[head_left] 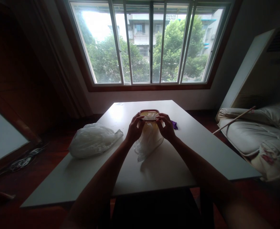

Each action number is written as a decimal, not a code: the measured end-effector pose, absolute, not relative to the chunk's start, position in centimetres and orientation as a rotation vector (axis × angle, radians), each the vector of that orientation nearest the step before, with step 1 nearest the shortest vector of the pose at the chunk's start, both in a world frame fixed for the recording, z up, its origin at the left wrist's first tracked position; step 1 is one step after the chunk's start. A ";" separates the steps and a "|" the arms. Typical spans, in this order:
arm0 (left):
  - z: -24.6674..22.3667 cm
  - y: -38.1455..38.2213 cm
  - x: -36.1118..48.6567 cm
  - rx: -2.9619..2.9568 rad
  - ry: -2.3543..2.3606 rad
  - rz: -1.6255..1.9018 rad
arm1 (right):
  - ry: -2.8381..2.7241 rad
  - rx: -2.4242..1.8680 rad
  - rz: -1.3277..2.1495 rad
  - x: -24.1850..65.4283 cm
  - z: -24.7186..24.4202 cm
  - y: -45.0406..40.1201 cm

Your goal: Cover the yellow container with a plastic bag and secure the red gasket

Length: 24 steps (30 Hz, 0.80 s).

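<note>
Left hand (135, 128) and right hand (166, 127), fingers bent, clamped on rim of bin (149, 110) between them. Thin bag (147, 145) hangs below hands. White sack (92, 142) beyond left hand; purple item (175, 125) just beside right.

From my remote seat, I see thin, wrinkled plastic in the left bag (92, 141) and middle bag (146, 143); the container (149, 111) has a smooth rim, the table (190, 143) is softly glossy, the right sofa (242, 128) leather-like.
</note>
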State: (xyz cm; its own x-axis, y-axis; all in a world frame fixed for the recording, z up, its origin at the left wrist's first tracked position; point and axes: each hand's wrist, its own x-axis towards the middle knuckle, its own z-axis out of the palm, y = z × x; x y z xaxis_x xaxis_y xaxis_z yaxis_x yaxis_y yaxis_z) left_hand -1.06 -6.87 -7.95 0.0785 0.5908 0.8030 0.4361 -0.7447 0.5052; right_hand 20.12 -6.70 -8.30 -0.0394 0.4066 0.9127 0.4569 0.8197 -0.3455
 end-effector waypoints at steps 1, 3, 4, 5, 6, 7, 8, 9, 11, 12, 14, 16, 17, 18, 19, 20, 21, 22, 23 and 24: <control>-7.9 -6.8 -1.1 2.195 1.056 1.764 | -1.649 -0.681 -0.038 20.2 -8.3 -6.6; -7.9 -6.9 -1.0 2.176 1.056 1.787 | -1.640 -0.669 -0.028 20.3 -8.4 -6.5; -7.8 -6.9 -1.0 2.166 1.056 1.795 | -1.636 -0.668 -0.026 20.3 -8.3 -6.6; -7.8 -6.9 -1.0 2.155 1.056 1.801 | -1.636 -0.666 -0.025 20.4 -8.3 -6.6; -7.8 -7.0 -1.0 2.142 1.056 1.807 | -1.638 -0.664 -0.023 20.4 -8.2 -6.7; -7.7 -7.0 -1.0 2.130 1.058 1.810 | -1.642 -0.660 -0.022 20.5 -8.1 -6.8; -7.7 -7.1 -1.0 2.118 1.062 1.811 | -1.649 -0.656 -0.022 20.6 -8.1 -6.9; -7.7 -7.1 -1.0 2.107 1.065 1.812 | -1.657 -0.653 -0.023 20.6 -8.0 -6.9; -7.6 -7.2 -1.0 2.096 1.063 1.811 | -1.666 -0.655 -0.029 20.8 -7.9 -7.1; -7.5 -7.3 -1.1 2.095 1.053 1.808 | -1.668 -0.659 -0.034 20.9 -7.8 -7.1; -7.3 -7.3 -1.3 2.092 1.015 1.804 | -1.660 -0.669 -0.052 21.1 -7.7 -7.1; -6.9 -7.4 -1.6 2.087 0.959 1.796 | -1.643 -0.670 -0.075 21.4 -7.6 -6.9; -6.7 -7.4 -1.8 2.085 0.921 1.792 | -1.639 -0.670 -0.086 21.7 -7.5 -6.8; -6.5 -7.4 -2.1 2.084 0.876 1.787 | -1.637 -0.672 -0.097 21.9 -7.4 -6.7; -6.2 -7.4 -2.3 2.083 0.823 1.778 | -1.640 -0.676 -0.107 22.1 -7.3 -6.7; -6.1 -7.4 -2.5 2.081 0.767 1.766 | -1.645 -0.683 -0.113 22.3 -7.2 -6.6; -5.9 -7.4 -2.7 2.076 0.713 1.755 | -1.655 -0.689 -0.111 22.5 -7.0 -6.6; -5.8 -7.3 -2.8 2.067 0.669 1.742 | -1.668 -0.690 -0.100 22.6 -6.9 -6.6; -5.7 -7.3 -2.9 2.055 0.640 1.731 | -1.680 -0.683 -0.081 22.7 -6.8 -6.6; -5.7 -7.2 -3.0 2.041 0.629 1.723 | -1.692 -0.669 -0.056 22.7 -6.7 -6.6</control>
